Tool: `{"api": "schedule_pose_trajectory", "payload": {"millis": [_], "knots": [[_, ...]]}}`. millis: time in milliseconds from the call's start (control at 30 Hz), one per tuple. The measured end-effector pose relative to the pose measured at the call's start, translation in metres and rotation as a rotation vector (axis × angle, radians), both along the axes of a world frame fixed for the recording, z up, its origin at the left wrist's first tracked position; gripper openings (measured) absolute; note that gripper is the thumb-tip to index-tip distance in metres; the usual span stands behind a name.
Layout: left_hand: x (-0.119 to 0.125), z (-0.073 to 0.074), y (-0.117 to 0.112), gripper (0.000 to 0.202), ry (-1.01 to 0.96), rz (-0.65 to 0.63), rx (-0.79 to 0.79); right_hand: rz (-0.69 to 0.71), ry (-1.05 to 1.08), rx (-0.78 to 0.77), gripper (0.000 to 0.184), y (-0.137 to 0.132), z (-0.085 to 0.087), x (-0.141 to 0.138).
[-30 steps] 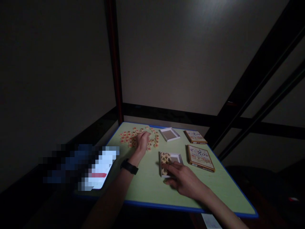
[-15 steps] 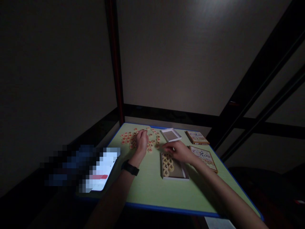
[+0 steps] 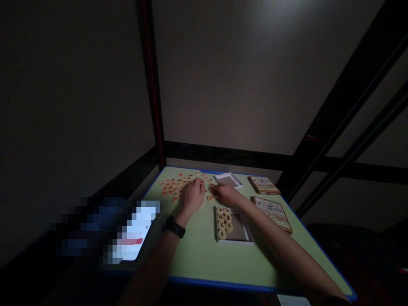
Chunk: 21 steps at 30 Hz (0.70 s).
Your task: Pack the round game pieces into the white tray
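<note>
Round wooden Chinese chess pieces (image 3: 172, 184) with red and dark characters lie scattered on the far left of the table. My left hand (image 3: 194, 194), wearing a dark wristband, is curled closed over the right part of this spread; whatever its fingers hold is hidden. Just to its right, my right hand (image 3: 225, 193) has its fingers pinched at a piece on the table. Below it stands a shallow open box (image 3: 234, 243) with a white rim. Several dark-lettered pieces (image 3: 222, 225) fill its left side in two columns, and its brown bottom shows at the right.
At the back stands a white-rimmed tray or lid (image 3: 230, 180). Two printed boxes (image 3: 264, 185) lie along the right side, the nearer one (image 3: 273, 213) beside my right forearm. A lit, partly blurred screen (image 3: 135, 238) is at the left edge of the green table (image 3: 197, 263).
My right hand has moved from above the open box, forward and left to the loose pieces. My left hand has shifted slightly right and nearer. The box's upper pieces are now uncovered.
</note>
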State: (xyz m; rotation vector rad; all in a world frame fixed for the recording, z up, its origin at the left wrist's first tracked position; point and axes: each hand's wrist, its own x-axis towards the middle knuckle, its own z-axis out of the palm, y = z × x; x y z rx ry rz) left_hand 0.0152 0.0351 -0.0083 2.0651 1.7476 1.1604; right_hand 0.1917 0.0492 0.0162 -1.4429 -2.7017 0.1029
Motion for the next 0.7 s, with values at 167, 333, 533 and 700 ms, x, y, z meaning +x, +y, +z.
{"api": "schedule_pose_trajectory", "payload": {"millis": [167,333,533,700], "knots": [[-0.005,-0.007,-0.013,0.041,0.511,-0.266,0.044,-0.005,0.049,0.024,0.018,-0.011,0.0,0.019],[-0.005,-0.008,-0.011,0.036,0.54,-0.296,-0.001,0.034,0.271,0.074,0.016,-0.065,0.019,0.054],[-0.002,-0.003,-0.016,0.03,0.595,-0.269,0.013,0.004,0.413,-0.023,0.015,-0.136,0.016,0.069],[-0.001,0.0,-0.02,0.028,0.616,-0.232,0.029,-0.044,0.313,-0.123,0.016,-0.146,0.008,0.062]]}}
